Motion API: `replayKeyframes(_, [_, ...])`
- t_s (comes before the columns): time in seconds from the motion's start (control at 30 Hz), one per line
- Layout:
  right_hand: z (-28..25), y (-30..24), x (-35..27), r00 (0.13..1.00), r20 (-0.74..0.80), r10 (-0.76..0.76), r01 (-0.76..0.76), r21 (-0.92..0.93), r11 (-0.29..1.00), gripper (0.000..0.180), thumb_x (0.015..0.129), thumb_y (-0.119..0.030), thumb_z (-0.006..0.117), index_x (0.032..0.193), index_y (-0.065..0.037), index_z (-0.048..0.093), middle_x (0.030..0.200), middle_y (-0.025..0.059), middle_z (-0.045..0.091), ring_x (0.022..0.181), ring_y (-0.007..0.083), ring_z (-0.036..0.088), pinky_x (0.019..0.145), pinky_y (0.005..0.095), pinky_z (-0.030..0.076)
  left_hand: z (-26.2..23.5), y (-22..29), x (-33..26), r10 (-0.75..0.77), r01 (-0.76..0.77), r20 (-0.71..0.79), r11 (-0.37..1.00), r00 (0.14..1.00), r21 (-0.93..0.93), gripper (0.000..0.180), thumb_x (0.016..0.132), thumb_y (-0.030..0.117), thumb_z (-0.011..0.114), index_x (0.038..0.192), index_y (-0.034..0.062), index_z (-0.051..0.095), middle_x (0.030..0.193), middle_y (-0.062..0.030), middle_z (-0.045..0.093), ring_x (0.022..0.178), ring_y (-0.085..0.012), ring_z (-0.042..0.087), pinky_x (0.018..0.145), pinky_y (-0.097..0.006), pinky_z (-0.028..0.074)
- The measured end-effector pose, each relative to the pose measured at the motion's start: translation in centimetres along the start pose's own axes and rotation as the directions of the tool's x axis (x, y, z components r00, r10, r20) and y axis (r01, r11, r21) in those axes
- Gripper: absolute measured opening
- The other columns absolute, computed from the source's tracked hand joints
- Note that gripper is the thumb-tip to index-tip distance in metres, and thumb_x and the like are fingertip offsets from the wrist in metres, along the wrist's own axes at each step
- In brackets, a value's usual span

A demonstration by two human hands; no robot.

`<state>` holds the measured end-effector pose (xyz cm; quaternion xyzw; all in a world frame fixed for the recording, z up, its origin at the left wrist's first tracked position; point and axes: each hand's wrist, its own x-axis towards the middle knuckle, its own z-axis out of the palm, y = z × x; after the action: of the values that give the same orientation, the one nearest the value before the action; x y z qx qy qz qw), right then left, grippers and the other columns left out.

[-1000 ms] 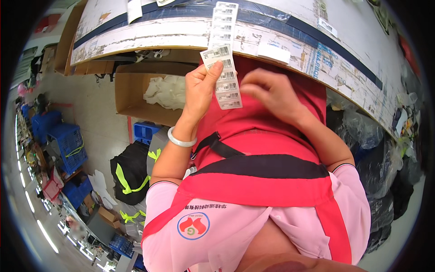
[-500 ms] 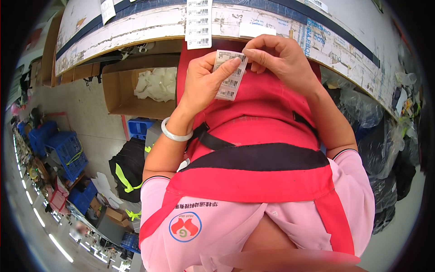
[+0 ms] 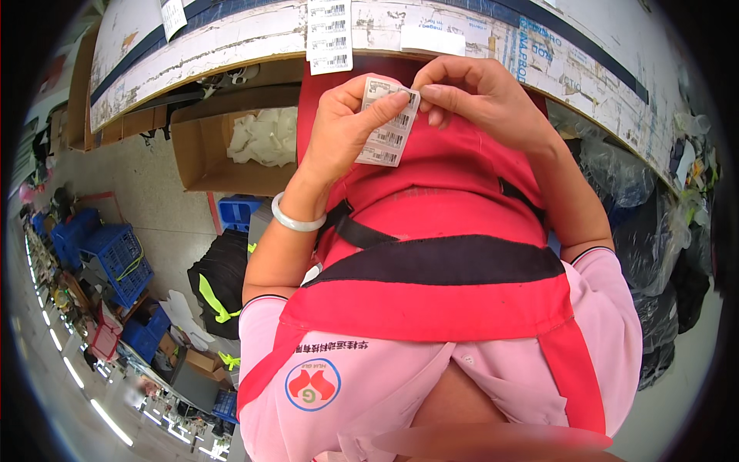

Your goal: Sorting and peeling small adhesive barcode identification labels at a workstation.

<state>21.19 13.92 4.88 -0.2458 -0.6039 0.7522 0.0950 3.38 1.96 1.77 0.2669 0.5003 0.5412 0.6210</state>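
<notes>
My left hand (image 3: 339, 131) is closed on a small sheet of white barcode labels (image 3: 387, 140), its thumb pressed flat across the upper part. The sheet hangs in front of my red apron, just below the table edge. My right hand (image 3: 496, 108) is closed in a pinch, thumb and forefinger at the sheet's upper right corner. Whether a single label is coming loose there is too small to tell. Its other fingers curl behind the pinch.
A strip of barcode labels (image 3: 329, 38) hangs over the edge of the worn white table (image 3: 223, 58). Below on the left stands a cardboard box (image 3: 192, 165) holding white paper scraps (image 3: 264, 137). Blue crates (image 3: 115, 254) sit farther left; clear plastic bags (image 3: 616, 177) lie at right.
Both hands keep nearly the same pose at the label sheet. The view has shifted slightly, so the table and its label strip appear a little higher.
</notes>
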Motion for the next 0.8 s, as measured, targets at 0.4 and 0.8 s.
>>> replayKeyframes(0.4, [0.1,-0.4,-0.5,0.993,-0.059,0.105,-0.103,0.029,0.994,0.02,0.096,-0.016,0.058,0.101,0.002,0.065,0.083,0.0032,0.064,0.073,0.0086,0.061,0.069,0.0235,0.052,-0.3,-0.5,0.1,-0.027,0.037,0.085,0.992,0.996,-0.117,0.014,0.091,0.016,0.069,0.093,0.0027,0.066,0.081,-0.001,0.067,0.069,-0.0047,0.059,0.06,-0.02,0.047])
replayKeyframes(0.8, [0.2,-0.8,-0.5,0.99,0.012,0.137,-0.138,0.1,0.985,0.014,0.094,-0.01,0.06,0.099,0.002,0.064,0.081,0.0021,0.063,0.071,0.0077,0.06,0.068,0.0218,0.05,-0.2,-0.4,0.2,0.007,0.001,0.127,0.998,0.992,-0.06,0.015,0.09,0.018,0.07,0.09,0.0036,0.065,0.078,-0.0003,0.067,0.067,-0.0053,0.06,0.059,-0.021,0.048])
